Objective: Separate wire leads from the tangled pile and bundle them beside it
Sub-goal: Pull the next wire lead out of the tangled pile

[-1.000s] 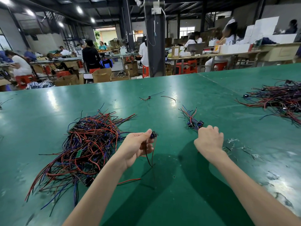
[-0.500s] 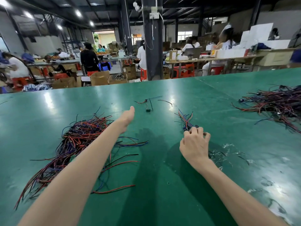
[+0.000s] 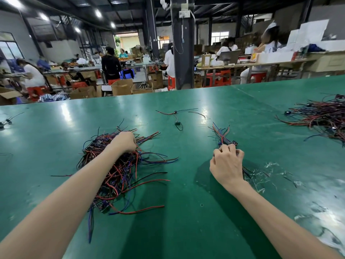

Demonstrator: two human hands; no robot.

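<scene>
Gripping leads (image 3: 137, 150) within tangled pile (image 3: 115, 174) in left hand (image 3: 123, 142) for separation, pinching bundle (image 3: 222, 133) right of pile in right hand (image 3: 226, 163) to align ends.

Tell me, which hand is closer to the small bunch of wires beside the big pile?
The right hand. Its fingers pinch the near end of the small bunch; the left hand is well off to the side, down in the big pile.
</scene>
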